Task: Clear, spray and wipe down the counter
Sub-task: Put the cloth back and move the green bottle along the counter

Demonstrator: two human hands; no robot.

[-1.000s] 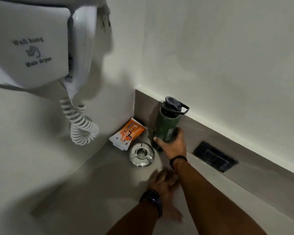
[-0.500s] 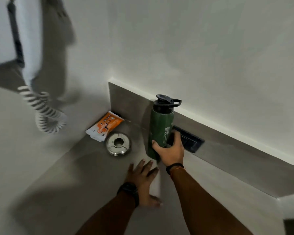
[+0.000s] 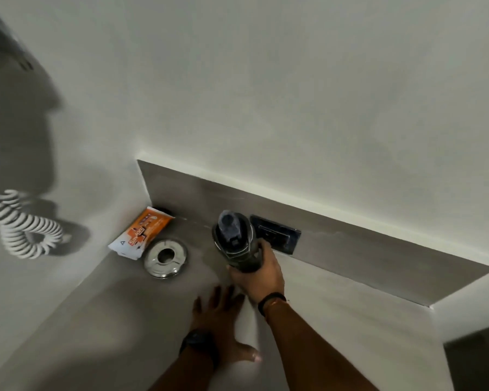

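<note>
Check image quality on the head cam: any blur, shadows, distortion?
Head view: motion blur smears the dark green water bottle in the right hand and the white coiled cord; a hard shadow falls on the left wall; wide-angle bends the grey backsplash strip; orange sachet text partly legible.

A dark green metal water bottle [image 3: 239,244] with a black cap is seen from above, tilted toward the camera, near the back wall of the grey stone counter [image 3: 124,320]. An orange-and-white soap packet [image 3: 141,233] lies in the corner, with a round shiny metal ashtray [image 3: 165,258] just beside it.
</note>
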